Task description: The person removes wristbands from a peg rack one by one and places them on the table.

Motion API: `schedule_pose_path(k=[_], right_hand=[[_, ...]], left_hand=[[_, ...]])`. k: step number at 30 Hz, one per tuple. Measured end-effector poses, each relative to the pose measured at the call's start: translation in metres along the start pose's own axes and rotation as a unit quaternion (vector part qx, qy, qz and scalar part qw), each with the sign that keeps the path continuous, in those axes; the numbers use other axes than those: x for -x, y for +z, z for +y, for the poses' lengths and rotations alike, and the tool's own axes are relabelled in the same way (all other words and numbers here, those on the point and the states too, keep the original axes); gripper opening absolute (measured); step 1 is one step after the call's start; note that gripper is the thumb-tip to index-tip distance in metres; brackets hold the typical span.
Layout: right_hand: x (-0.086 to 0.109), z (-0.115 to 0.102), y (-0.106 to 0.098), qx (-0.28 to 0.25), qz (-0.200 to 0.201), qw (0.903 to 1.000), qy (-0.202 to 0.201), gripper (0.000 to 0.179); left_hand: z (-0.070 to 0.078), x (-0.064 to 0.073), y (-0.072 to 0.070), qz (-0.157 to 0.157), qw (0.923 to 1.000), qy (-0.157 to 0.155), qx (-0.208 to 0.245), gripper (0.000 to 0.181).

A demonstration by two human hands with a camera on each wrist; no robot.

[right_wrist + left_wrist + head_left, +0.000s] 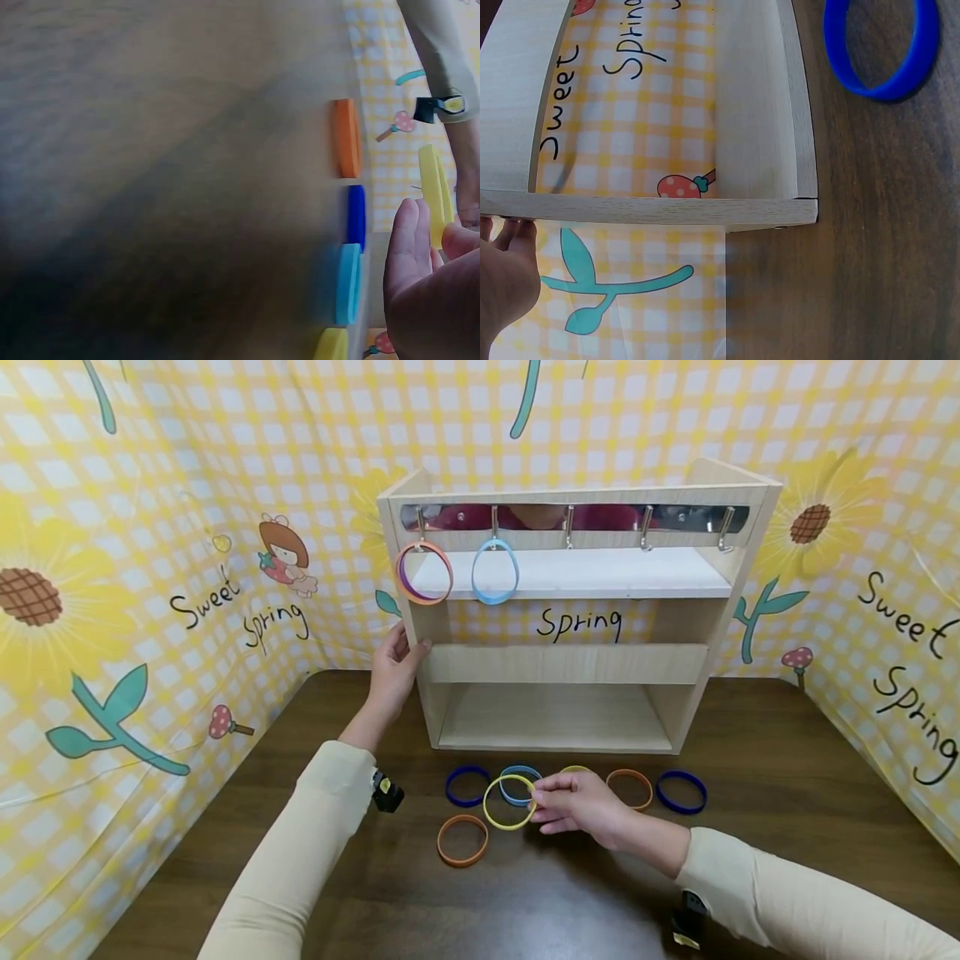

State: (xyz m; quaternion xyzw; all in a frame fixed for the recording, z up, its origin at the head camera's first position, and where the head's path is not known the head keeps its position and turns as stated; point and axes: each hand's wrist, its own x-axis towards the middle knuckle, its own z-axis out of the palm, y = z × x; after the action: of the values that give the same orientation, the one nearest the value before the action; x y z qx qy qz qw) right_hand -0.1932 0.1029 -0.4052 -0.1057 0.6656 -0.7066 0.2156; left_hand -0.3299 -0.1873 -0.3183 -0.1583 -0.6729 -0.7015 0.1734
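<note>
My right hand [577,810] pinches a yellow silicone wristband [487,810] between thumb and fingers, held upright above the table; the right wrist view shows this wristband [431,195] edge-on. My left hand [393,672] grips the left side panel of a wooden shelf rack [570,664], thumb over its front edge, other fingers partly hidden outside. From the first hook on the rack's metal strip hang an orange wristband [450,578] and a purple wristband [401,578]. A light blue wristband [495,599] hangs from the second hook; the three hooks [647,531] to the right hold nothing.
On the brown table [525,910] before the rack lie dark blue wristbands [447,789] [681,810], a light blue wristband [517,769], a partly hidden yellow wristband [576,768] and orange wristbands [462,863] [630,772]. Yellow checked cloth [337,460] surrounds the table.
</note>
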Motion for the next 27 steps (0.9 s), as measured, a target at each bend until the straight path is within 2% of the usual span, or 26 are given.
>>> schedule_pose_path(k=[7, 14, 18, 27], right_hand=[[0.002, 0.011, -0.004, 0.009, -0.015, 0.9997, 0.019, 0.039], [0.004, 0.017, -0.005, 0.013, -0.012, 0.9994, 0.031, 0.036], [0.004, 0.02, -0.007, 0.018, -0.017, 0.999, 0.037, 0.034], [0.004, 0.024, -0.007, 0.039, -0.027, 0.998, 0.044, 0.029]], left_hand=[[0.019, 0.008, 0.004, -0.014, 0.9999, -0.002, -0.006, 0.05], [0.001, 0.0, -0.001, -0.001, 1.0, 0.0, -0.01, 0.05], [0.0, -0.002, 0.0, -0.001, 1.0, 0.001, -0.004, 0.05], [0.023, 0.009, 0.005, -0.008, 0.9998, -0.016, -0.01, 0.051]])
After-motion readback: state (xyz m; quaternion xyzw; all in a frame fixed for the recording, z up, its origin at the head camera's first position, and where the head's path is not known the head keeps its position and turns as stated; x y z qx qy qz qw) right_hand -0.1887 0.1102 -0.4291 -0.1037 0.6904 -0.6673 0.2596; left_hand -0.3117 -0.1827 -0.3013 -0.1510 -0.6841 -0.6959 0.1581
